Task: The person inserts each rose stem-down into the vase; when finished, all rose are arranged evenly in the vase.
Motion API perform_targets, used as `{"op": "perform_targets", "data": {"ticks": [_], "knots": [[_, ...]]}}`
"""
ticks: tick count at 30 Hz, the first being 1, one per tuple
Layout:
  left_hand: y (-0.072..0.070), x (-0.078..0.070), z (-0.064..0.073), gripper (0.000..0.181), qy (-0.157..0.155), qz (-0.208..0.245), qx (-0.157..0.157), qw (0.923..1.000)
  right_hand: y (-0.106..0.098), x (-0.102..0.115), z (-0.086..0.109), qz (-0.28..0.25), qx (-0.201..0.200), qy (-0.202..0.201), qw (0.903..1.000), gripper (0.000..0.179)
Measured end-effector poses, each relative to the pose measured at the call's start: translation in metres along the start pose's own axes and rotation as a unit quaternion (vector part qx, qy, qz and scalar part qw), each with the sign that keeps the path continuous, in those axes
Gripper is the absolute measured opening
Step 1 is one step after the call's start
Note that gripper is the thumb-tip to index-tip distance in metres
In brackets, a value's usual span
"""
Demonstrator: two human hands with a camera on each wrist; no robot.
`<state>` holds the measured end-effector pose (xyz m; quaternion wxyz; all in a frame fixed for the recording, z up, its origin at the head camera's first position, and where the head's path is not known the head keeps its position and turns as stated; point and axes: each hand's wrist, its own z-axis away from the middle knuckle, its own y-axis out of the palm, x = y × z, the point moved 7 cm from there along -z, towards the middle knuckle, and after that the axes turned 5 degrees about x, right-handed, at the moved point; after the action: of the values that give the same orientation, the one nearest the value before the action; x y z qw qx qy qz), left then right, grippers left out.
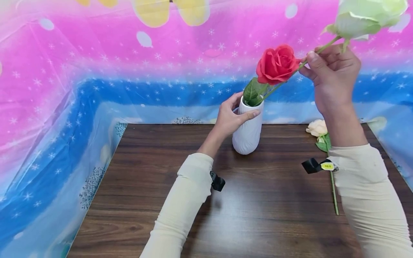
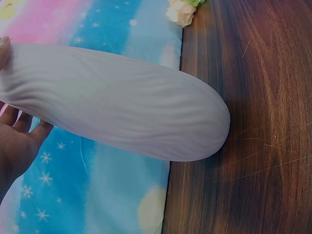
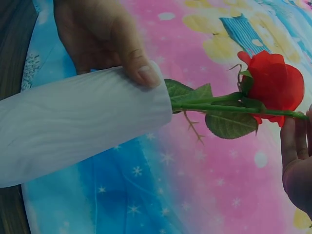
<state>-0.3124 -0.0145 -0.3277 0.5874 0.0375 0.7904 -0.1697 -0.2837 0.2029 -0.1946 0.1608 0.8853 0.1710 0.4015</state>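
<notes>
Left hand (image 1: 230,116) curls its fingers round the white vase (image 1: 247,134); above it, right hand (image 1: 337,77) pinches a white-rose stem (image 1: 330,43); right of it, a yellow label (image 1: 327,166) looks unreadable.

I hold a white vase (image 1: 247,134), its surface rippled, mouth upward, with my left hand (image 1: 229,115) near the rim. A red rose (image 1: 278,66), fully open, stands in it, its dark green leaves (image 1: 253,90) crowding the mouth. A larger whitish-green rose (image 1: 359,25) slants up to the right, its green stem (image 1: 275,87) running into the mouth; my right hand (image 1: 337,77) pinches that stem below the bloom.
</notes>
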Motion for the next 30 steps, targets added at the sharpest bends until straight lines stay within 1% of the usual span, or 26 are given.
{"op": "perform_targets", "data": {"ticks": [5,7,12,14,15,22,25,26,30], "knots": [[0.0,0.0,0.0,0.07,0.001,0.0,-0.002,1.0,0.003,-0.008,0.003,0.004,0.012,-0.002,0.9999,0.006],[0.0,0.0,0.0,0.07,0.001,-0.001,0.0,1.0,0.002,-0.012,0.005,-0.019,0.013,0.005,0.9997,0.008],[-0.001,0.0,0.0,0.07,0.001,-0.002,0.0,1.0,0.003,-0.017,0.007,-0.017,0.025,0.008,0.9995,0.008],[-0.001,-0.001,0.0,0.07,0.002,-0.001,-0.002,1.0,0.003,-0.018,0.007,-0.01,0.024,0.006,0.9997,0.008],[-0.001,-0.001,0.0,0.07,0.002,-0.001,-0.002,1.0,0.003,-0.019,0.008,-0.014,0.025,0.008,0.9996,0.009],[0.0,-0.001,0.0,0.069,-0.002,-0.001,-0.004,1.0,0.001,-0.027,0.01,0.023,0.015,0.002,0.9996,0.009],[0.0,-0.002,0.0,0.069,-0.001,0.001,-0.002,1.0,0.001,-0.032,0.011,0.025,0.017,0.004,0.9995,0.01],[0.0,-0.002,0.0,0.069,-0.001,0.002,-0.003,1.0,0.001,-0.034,0.011,0.017,0.016,0.007,0.9997,0.009],[0.001,-0.003,0.0,0.069,0.001,0.003,-0.001,1.0,0.0,-0.041,0.013,0.016,0.019,0.018,0.9995,0.015]]}}
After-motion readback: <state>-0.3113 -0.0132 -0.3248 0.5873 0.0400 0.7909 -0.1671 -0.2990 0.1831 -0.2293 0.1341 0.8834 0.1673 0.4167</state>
